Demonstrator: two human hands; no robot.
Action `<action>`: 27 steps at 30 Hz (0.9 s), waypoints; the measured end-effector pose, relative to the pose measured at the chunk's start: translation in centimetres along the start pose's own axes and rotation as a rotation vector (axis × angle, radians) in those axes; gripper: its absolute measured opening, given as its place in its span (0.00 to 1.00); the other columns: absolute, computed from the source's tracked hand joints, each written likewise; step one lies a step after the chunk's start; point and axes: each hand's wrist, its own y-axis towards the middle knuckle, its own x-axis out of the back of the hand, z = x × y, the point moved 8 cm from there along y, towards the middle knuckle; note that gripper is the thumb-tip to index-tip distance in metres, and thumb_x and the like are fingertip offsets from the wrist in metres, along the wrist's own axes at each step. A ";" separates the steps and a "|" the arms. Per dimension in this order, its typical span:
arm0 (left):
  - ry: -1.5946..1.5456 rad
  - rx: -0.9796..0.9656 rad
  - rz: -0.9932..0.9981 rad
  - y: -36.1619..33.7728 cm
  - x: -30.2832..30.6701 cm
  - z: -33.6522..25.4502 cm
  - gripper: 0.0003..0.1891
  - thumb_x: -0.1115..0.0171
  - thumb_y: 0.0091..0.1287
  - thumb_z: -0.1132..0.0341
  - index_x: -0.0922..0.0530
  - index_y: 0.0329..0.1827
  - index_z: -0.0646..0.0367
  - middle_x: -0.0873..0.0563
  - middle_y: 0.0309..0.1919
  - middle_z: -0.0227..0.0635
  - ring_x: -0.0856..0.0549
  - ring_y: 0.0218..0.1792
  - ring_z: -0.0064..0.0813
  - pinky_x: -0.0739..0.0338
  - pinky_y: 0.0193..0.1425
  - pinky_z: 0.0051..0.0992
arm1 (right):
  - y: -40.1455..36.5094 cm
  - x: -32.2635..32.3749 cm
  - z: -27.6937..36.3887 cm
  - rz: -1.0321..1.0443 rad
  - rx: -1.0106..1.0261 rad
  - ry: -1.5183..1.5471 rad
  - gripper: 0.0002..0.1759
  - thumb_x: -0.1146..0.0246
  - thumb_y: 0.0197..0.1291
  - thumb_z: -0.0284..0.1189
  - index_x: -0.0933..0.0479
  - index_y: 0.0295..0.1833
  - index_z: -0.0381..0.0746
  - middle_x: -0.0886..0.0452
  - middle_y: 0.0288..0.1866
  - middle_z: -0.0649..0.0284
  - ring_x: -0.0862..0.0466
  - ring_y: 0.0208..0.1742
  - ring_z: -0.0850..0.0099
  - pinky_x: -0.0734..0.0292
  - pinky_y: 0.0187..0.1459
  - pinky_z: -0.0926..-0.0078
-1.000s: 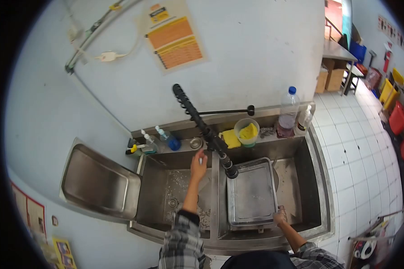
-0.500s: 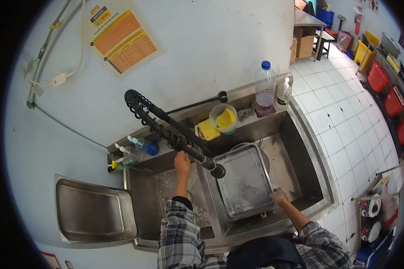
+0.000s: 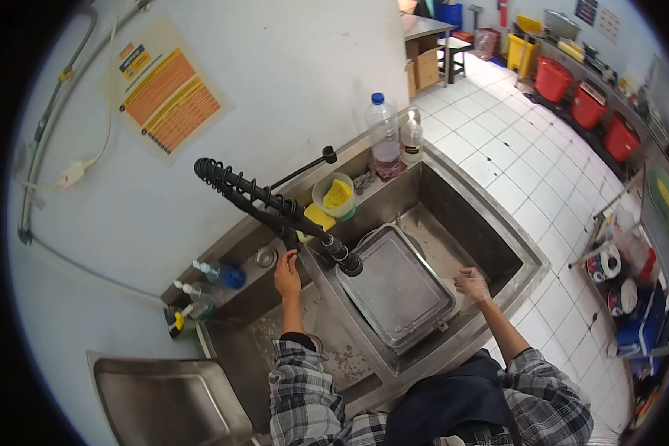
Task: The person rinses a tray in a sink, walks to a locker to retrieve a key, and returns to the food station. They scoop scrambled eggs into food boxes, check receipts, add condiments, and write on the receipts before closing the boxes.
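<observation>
My left hand (image 3: 288,276) is at the base of the black spring faucet (image 3: 290,236), fingers slightly apart and fingertips close to it; any contact is unclear. The faucet's spray head (image 3: 346,260) hangs over a rectangular metal tray (image 3: 398,286), which lies tilted in the right sink basin (image 3: 461,230). Part of a round rim shows behind the tray. To the right of the tray, my right hand (image 3: 471,285) hovers with loosely spread fingers, holding nothing; it seems to wear a clear glove.
Yellow sponges (image 3: 337,195), one in a cup, a blue-capped bottle (image 3: 383,134) and a pump bottle (image 3: 412,137) line the back ledge. More pump bottles (image 3: 223,275) stand left. Another metal pan (image 3: 171,401) is at lower left. A rack (image 3: 609,275) stands right.
My right hand has left the tray's edge, its fingers now apart. My left hand sits slightly lower at the faucet base. Splashing on the tray has stopped. The view has turned right.
</observation>
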 end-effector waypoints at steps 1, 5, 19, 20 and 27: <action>0.011 0.002 0.009 -0.1 0.1 0.2 0.10 0.47 0.70 0.56 0.21 0.47 0.43 0.16 0.43 0.33 0.17 0.42 0.42 0.25 0.41 0.35 | -1.9 -0.8 1.8 -0.026 0.014 0.016 0.22 0.40 0.54 0.26 0.33 0.55 0.35 0.20 0.39 0.56 0.20 0.33 0.75 0.22 0.33 0.78; 0.019 -0.019 0.041 0.2 -0.2 0.3 0.10 0.49 0.70 0.56 0.21 0.45 0.42 0.16 0.43 0.31 0.17 0.42 0.42 0.25 0.40 0.37 | -6.2 -7.4 10.9 0.141 0.267 -0.005 0.18 0.41 0.63 0.30 0.33 0.56 0.36 0.20 0.44 0.56 0.19 0.38 0.74 0.22 0.39 0.78; -0.256 -0.237 -0.274 -3.7 -0.6 -4.9 0.11 0.43 0.67 0.69 0.26 0.48 0.66 0.19 0.40 0.47 0.19 0.42 0.42 0.25 0.49 0.33 | -15.3 -3.1 12.0 0.338 0.087 0.348 0.34 0.53 0.66 0.56 0.38 0.65 0.41 0.24 0.54 0.55 0.21 0.52 0.67 0.25 0.50 0.70; -0.340 -0.282 -0.178 -8.3 -1.9 -9.6 0.10 0.42 0.66 0.71 0.25 0.46 0.66 0.20 0.38 0.44 0.21 0.39 0.39 0.25 0.49 0.34 | -15.3 -0.5 11.4 0.025 0.139 0.456 0.35 0.53 0.66 0.56 0.41 0.66 0.40 0.26 0.56 0.55 0.24 0.55 0.67 0.27 0.53 0.70; -0.714 -0.561 0.774 -34.6 -10.5 -38.2 0.20 0.26 0.48 0.64 0.22 0.43 0.58 0.23 0.34 0.32 0.24 0.39 0.28 0.28 0.39 0.26 | -19.1 12.8 5.1 -0.689 0.253 0.462 0.37 0.52 0.67 0.54 0.47 0.68 0.38 0.26 0.51 0.61 0.25 0.52 0.68 0.32 0.53 0.71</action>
